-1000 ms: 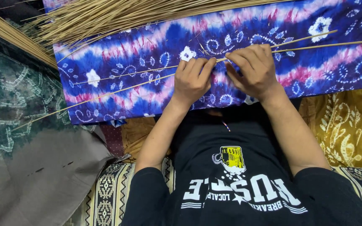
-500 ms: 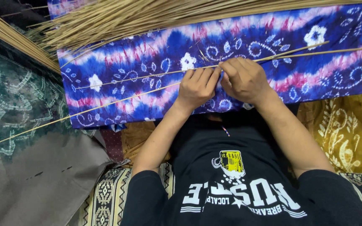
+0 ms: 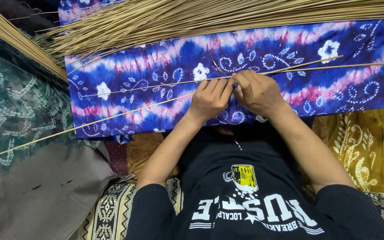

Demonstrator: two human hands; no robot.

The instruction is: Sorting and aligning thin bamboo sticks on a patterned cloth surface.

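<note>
Over blue cloth (image 3: 165, 84) — left hand (image 3: 210, 98), right hand (image 3: 256, 91) (both grips pinched) hold thin sticks (image 3: 165, 82).

Single view, head-mounted, looking steeply down along the wearer's own torso. Black printed shirt (image 3: 254, 209) fills the bottom edge, print upside down to the lens. Forearms run up from there to the left hand (image 3: 210, 98) and right hand (image 3: 256, 91) at frame centre, close range. Beyond them the blue tie-dye cloth (image 3: 156, 95) spans the width; a heap of thin pale sticks (image 3: 210, 18) lies along the top edge, farthest out. No second view to overlap with.
</note>
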